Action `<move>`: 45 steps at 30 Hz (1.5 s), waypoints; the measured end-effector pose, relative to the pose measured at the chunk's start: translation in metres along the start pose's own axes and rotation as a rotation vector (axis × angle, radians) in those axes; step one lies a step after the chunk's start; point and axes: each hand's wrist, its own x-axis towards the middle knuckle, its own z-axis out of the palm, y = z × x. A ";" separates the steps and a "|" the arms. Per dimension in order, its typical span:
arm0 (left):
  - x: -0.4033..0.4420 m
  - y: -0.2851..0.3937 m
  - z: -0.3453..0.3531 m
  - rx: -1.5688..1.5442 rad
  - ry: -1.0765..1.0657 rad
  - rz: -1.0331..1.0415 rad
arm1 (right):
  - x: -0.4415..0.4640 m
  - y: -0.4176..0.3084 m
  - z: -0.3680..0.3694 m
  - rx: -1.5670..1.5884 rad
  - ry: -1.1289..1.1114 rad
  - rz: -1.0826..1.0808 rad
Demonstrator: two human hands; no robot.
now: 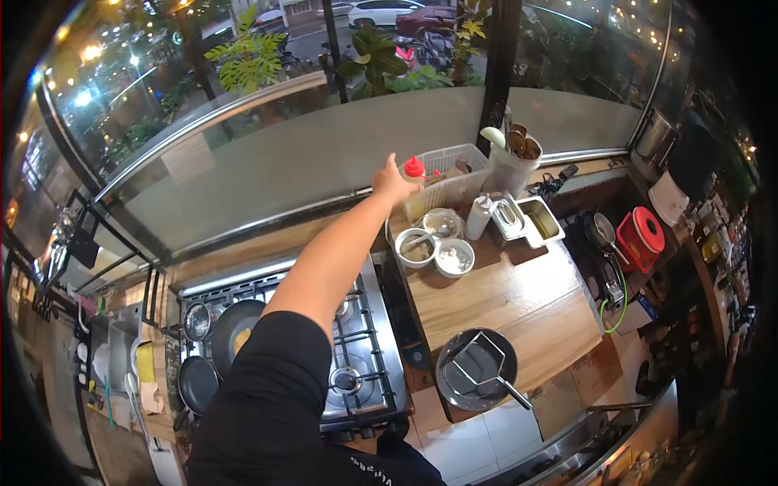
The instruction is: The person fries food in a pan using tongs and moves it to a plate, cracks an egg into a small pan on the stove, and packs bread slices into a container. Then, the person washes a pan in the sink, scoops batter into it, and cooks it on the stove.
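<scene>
My left hand reaches across to the counter's far edge, its thumb raised and spread. Its other fingers overlap a red-capped squeeze bottle at the corner of a clear plastic basket; whether they press on it is hard to see. Just below stand several white bowls, including one with a spoon and one with white contents. A white squeeze bottle stands upright to their right. My right hand is out of view.
At left is a gas stove with dark pans. A pan with a square wire frame sits at the wooden counter's front edge. Metal containers and a utensil tub stand at the back right, near a red pot.
</scene>
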 end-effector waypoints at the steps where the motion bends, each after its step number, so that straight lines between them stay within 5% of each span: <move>1: -0.005 -0.006 -0.003 0.044 0.023 0.065 | 0.003 -0.005 0.002 -0.007 0.000 -0.015; 11: -0.245 0.015 -0.146 0.101 -0.580 0.541 | 0.009 -0.012 0.045 -0.049 0.013 -0.137; 15: -0.302 0.047 -0.166 -0.094 -0.751 0.822 | -0.002 0.003 0.079 -0.050 0.043 -0.166; 20: -0.391 0.092 -0.163 -0.197 -1.094 0.906 | -0.030 0.035 0.100 -0.010 0.085 -0.175; 27: -0.524 0.069 -0.047 0.045 -1.559 0.823 | -0.007 0.158 0.084 0.294 0.051 -0.360; 29: -0.559 0.039 -0.007 0.201 -1.570 0.795 | -0.107 0.045 0.087 0.068 0.299 -0.353; 31: -0.587 0.001 0.041 0.421 -1.600 0.797 | -0.086 0.084 0.072 0.167 0.482 -0.369; 33: -0.602 -0.046 0.084 0.327 -1.780 1.048 | -0.165 0.022 0.058 0.365 0.553 -0.454; 34: -0.616 -0.046 0.087 0.736 -1.728 0.587 | -0.182 0.018 0.050 0.465 0.573 -0.489; 35: -0.624 -0.070 0.117 0.880 -1.845 0.742 | -0.213 0.006 0.038 0.429 0.646 -0.555; 36: -0.638 -0.149 0.170 0.821 -1.806 0.636 | -0.224 0.011 0.033 0.475 0.730 -0.627; 41: -0.609 0.016 0.155 0.438 -1.978 0.792 | -0.310 0.027 0.014 0.662 0.887 -0.562; 43: -0.633 0.110 0.121 0.329 -1.904 0.291 | -0.326 0.042 0.008 0.672 0.948 -0.605; 45: -0.635 0.121 0.154 0.343 -1.928 0.340 | -0.334 0.047 0.012 0.748 1.031 -0.614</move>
